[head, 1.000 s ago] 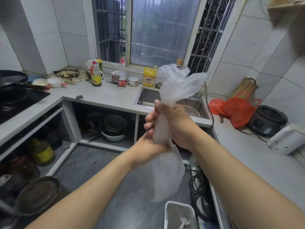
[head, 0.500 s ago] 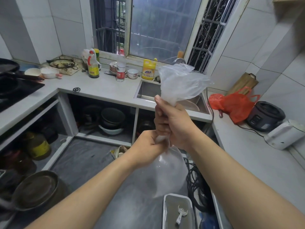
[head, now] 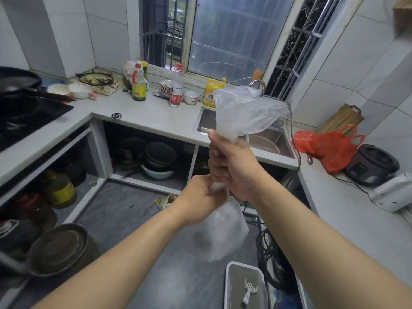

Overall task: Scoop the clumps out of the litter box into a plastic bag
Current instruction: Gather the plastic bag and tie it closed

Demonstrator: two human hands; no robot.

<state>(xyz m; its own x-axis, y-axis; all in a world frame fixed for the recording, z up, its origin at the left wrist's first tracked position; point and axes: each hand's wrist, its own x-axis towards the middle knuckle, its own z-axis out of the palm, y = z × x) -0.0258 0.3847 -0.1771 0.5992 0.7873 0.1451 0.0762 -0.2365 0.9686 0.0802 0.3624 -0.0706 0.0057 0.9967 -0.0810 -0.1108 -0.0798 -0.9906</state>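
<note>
A white-tiled kitchen with a pale L-shaped counter and a grey floor is seen. The plastic bag is gripped at its twisted neck by the right hand, with the left hand clamped on it just below. Beyond the hands a sink is set; to their right a red bag lies. Below them, the litter box is seen holding a white scoop.

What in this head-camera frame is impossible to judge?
- Contents of the translucent white plastic bag: film too cloudy.
- Bag neck: covered by the left hand and right hand.
- White-rimmed grey litter box: cut off by the bottom edge.
- Clumps in the litter: too small.
</note>
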